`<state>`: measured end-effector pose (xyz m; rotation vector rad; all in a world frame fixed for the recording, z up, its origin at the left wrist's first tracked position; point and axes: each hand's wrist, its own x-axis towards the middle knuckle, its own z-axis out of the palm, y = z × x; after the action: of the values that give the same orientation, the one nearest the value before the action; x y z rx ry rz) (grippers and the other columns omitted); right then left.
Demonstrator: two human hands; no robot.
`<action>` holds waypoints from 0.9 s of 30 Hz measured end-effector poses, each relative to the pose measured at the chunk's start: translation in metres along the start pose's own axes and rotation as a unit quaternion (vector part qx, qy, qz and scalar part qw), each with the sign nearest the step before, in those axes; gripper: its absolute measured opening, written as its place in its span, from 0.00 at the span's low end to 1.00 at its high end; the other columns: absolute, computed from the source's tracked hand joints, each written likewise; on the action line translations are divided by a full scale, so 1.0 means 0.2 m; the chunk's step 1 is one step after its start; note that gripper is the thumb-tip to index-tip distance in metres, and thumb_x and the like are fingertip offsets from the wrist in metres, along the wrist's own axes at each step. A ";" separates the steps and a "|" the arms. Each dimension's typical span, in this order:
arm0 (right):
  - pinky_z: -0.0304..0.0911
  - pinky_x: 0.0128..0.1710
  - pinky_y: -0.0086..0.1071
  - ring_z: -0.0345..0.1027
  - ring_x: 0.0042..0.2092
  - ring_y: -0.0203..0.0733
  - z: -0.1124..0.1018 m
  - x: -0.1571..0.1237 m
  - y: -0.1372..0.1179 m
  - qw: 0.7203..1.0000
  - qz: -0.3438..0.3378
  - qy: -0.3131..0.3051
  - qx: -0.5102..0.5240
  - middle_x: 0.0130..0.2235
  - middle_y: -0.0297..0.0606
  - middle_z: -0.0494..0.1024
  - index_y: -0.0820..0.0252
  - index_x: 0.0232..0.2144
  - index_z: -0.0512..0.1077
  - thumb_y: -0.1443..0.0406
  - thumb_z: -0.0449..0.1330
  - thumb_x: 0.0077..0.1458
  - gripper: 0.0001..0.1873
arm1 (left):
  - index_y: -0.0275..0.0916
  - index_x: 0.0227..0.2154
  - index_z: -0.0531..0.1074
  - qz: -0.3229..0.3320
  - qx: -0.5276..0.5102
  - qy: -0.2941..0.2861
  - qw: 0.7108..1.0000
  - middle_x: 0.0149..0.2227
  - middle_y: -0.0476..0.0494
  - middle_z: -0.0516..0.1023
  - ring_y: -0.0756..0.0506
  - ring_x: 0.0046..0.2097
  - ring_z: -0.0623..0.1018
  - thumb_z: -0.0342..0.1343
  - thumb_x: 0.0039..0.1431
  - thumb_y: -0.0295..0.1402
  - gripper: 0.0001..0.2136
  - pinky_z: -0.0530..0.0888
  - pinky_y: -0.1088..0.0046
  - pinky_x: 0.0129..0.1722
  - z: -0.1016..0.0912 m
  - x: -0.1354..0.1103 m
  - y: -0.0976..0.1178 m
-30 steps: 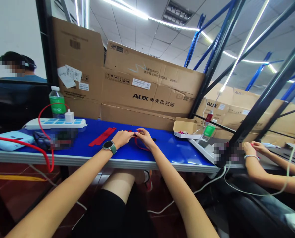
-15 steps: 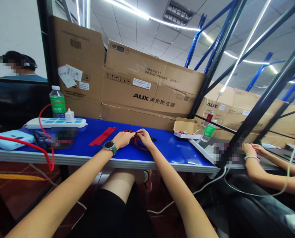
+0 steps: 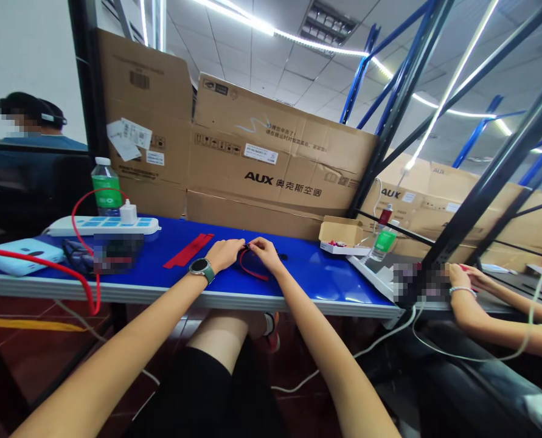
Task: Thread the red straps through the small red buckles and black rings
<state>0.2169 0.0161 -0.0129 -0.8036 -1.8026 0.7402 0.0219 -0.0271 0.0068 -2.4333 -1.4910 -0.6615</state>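
Note:
Over the blue tabletop my left hand and my right hand meet, fingertips close together. Both are closed in a pinch on a thin red strap, which curves down below them onto the table. Something small and dark sits at the fingertips, too small to name. Left of my hands lie flat red strips. A few small black pieces rest just beyond my right hand, partly hidden by it.
A white power strip, a water bottle and a light blue case stand on the left. An open small box is at the back right. Cardboard walls the back; a co-worker's hands are beyond the post.
The red strap's loop has shifted left and now hangs as an open curve between my hands. My hands have moved only slightly at the fingertips.

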 end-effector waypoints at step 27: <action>0.71 0.43 0.36 0.76 0.36 0.41 -0.03 -0.05 -0.13 0.979 0.069 -0.006 0.190 0.37 0.39 0.83 0.59 0.31 0.74 0.55 0.76 0.35 0.23 | 0.40 0.32 0.75 0.065 -0.259 0.134 0.954 0.32 0.47 0.81 0.46 0.32 0.77 0.55 0.62 0.34 0.07 0.70 0.73 0.34 -0.01 0.03 -0.05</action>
<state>0.2198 -0.0068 0.0036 -0.6713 -1.5579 1.1395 0.0156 -0.0189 0.0098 -2.6233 -1.1434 -1.4382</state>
